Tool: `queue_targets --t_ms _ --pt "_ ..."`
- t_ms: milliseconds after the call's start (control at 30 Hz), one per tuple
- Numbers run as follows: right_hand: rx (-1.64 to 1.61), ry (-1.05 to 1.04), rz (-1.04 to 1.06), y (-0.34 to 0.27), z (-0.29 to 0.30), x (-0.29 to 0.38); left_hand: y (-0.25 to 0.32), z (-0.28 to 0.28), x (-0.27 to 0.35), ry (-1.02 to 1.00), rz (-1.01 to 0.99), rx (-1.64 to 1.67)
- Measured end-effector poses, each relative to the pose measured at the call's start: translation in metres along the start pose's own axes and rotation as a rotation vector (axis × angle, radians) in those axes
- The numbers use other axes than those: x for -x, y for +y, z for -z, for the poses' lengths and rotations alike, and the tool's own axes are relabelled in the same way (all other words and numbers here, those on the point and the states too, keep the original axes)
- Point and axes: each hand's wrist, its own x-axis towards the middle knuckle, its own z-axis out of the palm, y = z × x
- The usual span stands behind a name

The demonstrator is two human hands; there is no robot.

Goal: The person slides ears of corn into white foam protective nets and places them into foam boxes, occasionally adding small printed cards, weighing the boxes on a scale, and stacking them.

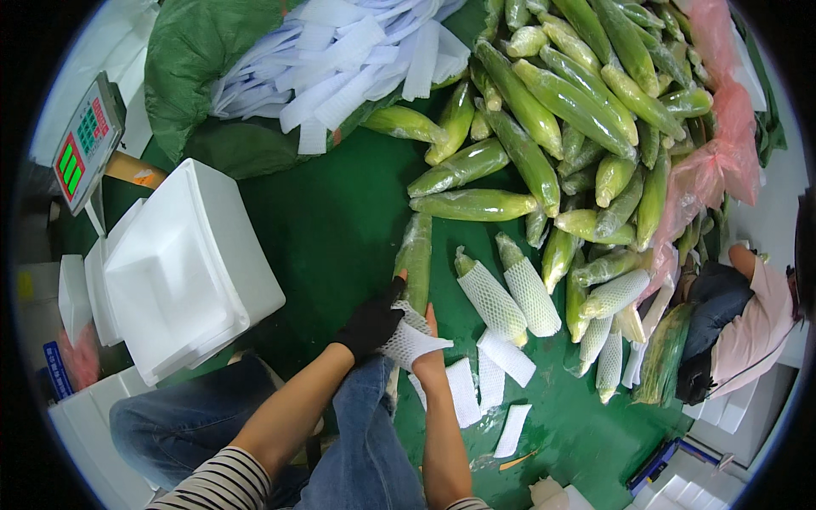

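Note:
An ear of corn in green husk and clear film points away from me, its lower end inside a white foam net sleeve. My left hand, in a black glove with bare fingertips, grips the ear and the sleeve's upper edge from the left. On the other side my right hand has its fingers around the sleeve, its thumb side partly hidden by the loose net. To the right lie two ears in foam nets, one nearer and one beside it. Flat foam sleeves are scattered by my right forearm.
Film-wrapped corn is heaped at the upper right, beside pink plastic. A green sack spills foam sleeves. White foam boxes and a digital scale stand left. Another person crouches at the right.

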Motion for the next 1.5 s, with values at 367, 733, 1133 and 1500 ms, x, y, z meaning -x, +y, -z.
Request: queue_targets --t_ms 367,733,1133,1500 --pt "-0.128 0.223 0.083 -0.084 -0.029 0.086 0.106 0.053 0.090 0.002 -0.121 0.178" --pt "-0.536 0.386 0.232 -0.054 -0.034 -0.015 0.024 0.025 -0.005 0.077 0.046 0.437" --pt "-0.669 -0.136 -0.059 -0.039 -0.041 -0.027 -0.032 0.002 -0.019 -0.031 0.141 1.013" --pt "-1.105 -0.202 0.011 -0.119 -0.028 0.022 0.133 0.090 0.077 -0.167 -0.934 -0.145"
